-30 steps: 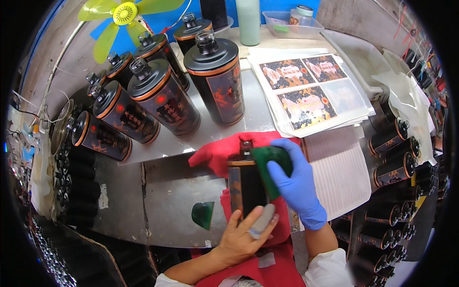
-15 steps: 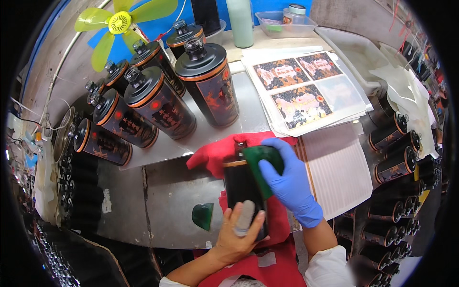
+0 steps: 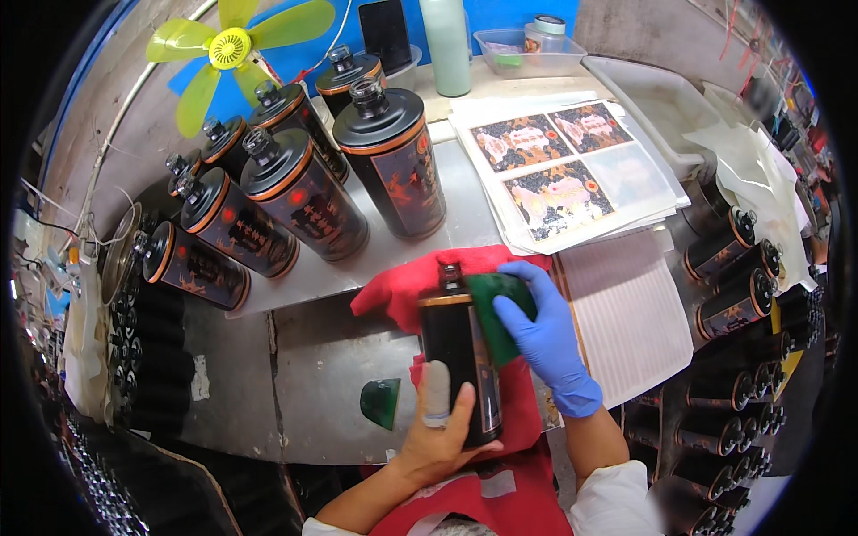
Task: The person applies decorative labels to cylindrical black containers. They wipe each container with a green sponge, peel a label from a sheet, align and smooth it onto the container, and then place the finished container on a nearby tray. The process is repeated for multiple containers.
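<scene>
A black bottle (image 3: 451,357) with an orange shoulder band and a clear neck lies over a red cloth (image 3: 393,290), its neck pointing away from me. Around its lower end, my left hand (image 3: 442,433) is closed, a grey cover on one finger. My right hand (image 3: 545,339), in a blue glove, grips a dark green flat scraper (image 3: 502,313) against the bottle's right side near the shoulder. Part of a printed decal shows along that side. A smaller green piece (image 3: 380,403) lies on the metal table to the left.
Several decorated black bottles (image 3: 389,170) stand at the back left beside a green fan (image 3: 230,48). Printed decal sheets (image 3: 617,192) lie at the back right, near a white tub (image 3: 657,107). More bottles (image 3: 737,304) line the right side.
The bottle has turned in my left hand, so the printed side shows more. My left fingers have shifted along it, and the green scraper has moved slightly right, off the bottle's front.
</scene>
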`<state>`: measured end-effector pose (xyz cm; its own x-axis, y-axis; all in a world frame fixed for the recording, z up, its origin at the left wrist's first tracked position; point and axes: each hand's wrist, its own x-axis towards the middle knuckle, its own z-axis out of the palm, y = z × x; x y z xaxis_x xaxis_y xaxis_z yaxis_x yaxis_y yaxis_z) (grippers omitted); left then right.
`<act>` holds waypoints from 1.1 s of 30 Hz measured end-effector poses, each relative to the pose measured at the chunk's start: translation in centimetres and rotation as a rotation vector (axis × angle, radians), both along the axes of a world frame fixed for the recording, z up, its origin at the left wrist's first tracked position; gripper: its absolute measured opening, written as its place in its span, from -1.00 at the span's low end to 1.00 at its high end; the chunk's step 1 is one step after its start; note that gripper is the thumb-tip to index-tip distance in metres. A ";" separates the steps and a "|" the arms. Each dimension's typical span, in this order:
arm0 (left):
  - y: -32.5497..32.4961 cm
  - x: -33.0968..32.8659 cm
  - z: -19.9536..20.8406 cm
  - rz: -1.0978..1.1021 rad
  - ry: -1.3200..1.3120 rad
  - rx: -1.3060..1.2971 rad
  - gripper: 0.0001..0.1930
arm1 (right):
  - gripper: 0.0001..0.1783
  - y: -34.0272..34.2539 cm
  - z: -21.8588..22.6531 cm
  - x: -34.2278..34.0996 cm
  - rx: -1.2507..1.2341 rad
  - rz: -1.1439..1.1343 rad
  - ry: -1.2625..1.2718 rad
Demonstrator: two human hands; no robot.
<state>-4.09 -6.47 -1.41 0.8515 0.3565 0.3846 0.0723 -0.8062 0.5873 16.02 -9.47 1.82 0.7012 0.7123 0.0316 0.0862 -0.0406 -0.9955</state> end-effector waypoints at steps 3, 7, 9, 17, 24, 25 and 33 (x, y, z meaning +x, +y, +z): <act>0.4 -1.4 -1.9 -0.049 0.011 -0.187 0.18 | -0.62 -4.1 -1.5 1.4 -0.047 -0.044 0.315; 0.3 -2.5 -3.4 -0.039 0.071 -0.310 0.18 | -0.77 -12.9 -3.9 2.4 -0.007 -0.226 0.454; 0.7 -2.1 -3.8 -0.040 0.033 -0.314 0.16 | -0.78 -16.5 -4.2 1.1 -0.093 -0.554 0.433; 0.7 -0.8 -3.1 -0.062 -0.095 -0.259 -0.04 | -0.60 -20.6 -10.3 -3.8 -0.494 -0.802 0.531; 0.9 -1.4 -2.8 -0.036 -0.097 -0.336 -0.09 | -0.67 -22.2 -10.2 -3.6 -0.368 -0.647 0.446; 0.7 -1.3 -2.8 -0.031 -0.109 -0.409 -0.10 | -0.70 -22.5 -9.5 -3.8 -0.357 -0.616 0.437; -0.2 -1.2 -1.2 0.016 -0.132 -0.269 0.04 | -0.53 -19.9 -9.2 -3.3 -0.400 -0.687 0.401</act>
<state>-5.31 -6.70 -2.61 0.7937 0.4737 0.3816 -0.0074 -0.6197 0.7848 12.73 -29.38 -7.41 0.8826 0.0357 -0.4687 -0.4367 -0.3064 -0.8458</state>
